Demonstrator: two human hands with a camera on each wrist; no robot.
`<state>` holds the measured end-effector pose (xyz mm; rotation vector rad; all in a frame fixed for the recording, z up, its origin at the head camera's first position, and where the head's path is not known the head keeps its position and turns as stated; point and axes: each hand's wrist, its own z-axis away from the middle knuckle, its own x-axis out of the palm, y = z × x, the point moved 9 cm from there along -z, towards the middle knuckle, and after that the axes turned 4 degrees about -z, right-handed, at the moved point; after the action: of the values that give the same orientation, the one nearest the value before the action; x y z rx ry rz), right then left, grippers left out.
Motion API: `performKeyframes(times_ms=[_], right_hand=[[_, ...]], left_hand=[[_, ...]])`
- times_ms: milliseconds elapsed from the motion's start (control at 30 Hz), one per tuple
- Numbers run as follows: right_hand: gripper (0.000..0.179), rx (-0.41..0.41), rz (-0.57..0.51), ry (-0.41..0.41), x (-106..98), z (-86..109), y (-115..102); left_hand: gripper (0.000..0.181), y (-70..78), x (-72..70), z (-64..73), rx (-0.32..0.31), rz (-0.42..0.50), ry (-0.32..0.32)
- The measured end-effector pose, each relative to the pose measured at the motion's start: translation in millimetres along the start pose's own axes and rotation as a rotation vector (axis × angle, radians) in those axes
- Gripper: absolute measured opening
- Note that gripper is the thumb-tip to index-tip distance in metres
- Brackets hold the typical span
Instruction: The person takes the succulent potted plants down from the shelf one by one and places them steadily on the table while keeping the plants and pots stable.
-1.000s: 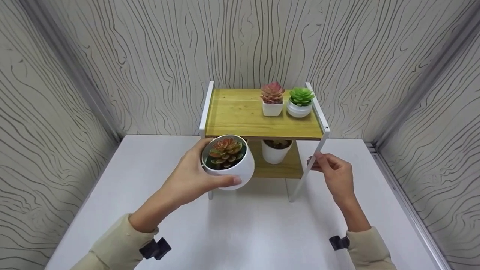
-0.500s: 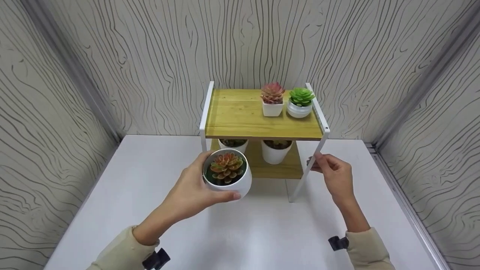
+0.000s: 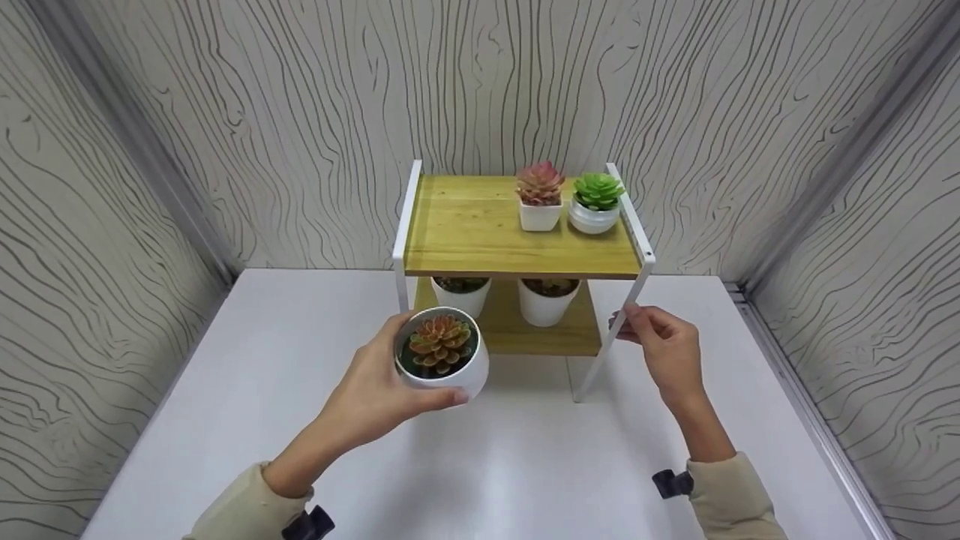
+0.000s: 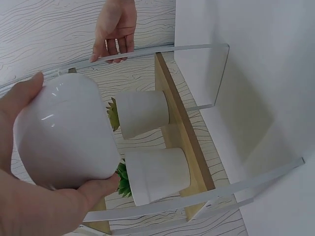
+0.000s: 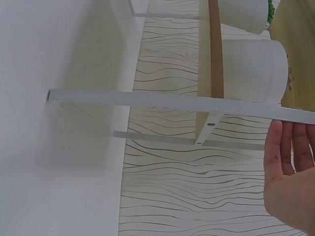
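Observation:
My left hand holds a round white pot with a red-and-green succulent, thumb along its near side, raised in front of the shelf's left half. The left wrist view shows the pot's smooth white underside. The two-tier wooden shelf has white metal side frames. At its right front leg, my right hand pinches the white metal between thumb and fingers. On the top board, a pink succulent in a square white pot stands beside a green one in a ribbed round pot.
Two white pots stand on the lower board, a left one and a right one; the top board partly hides their plants. The shelf stands on a white table, with wood-grain patterned panels at the back and sides.
My left hand has drawn the potted succulent down and back from the shelf, uncovering the left pot on the lower board. The right hand keeps its place on the leg.

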<state>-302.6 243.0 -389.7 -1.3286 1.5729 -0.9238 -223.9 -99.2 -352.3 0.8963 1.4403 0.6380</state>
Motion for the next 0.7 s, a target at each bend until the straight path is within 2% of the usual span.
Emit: performKeyframes(times_ms=[200,467,700], right_hand=[[0.031,-0.002,0.008,-0.004,0,0.0,-2],[0.033,0.001,0.012,-0.004,2,-0.3,-2],[0.034,0.000,0.004,0.002,1,-0.4,-2]], left_hand=[[0.100,-14.6,4.1,1.6,-0.030,0.015,-0.009],[0.100,-33.2,8.3,8.6,-0.040,0.027,-0.015],[0.100,-42.1,8.0,11.8,-0.063,0.025,0.002]])
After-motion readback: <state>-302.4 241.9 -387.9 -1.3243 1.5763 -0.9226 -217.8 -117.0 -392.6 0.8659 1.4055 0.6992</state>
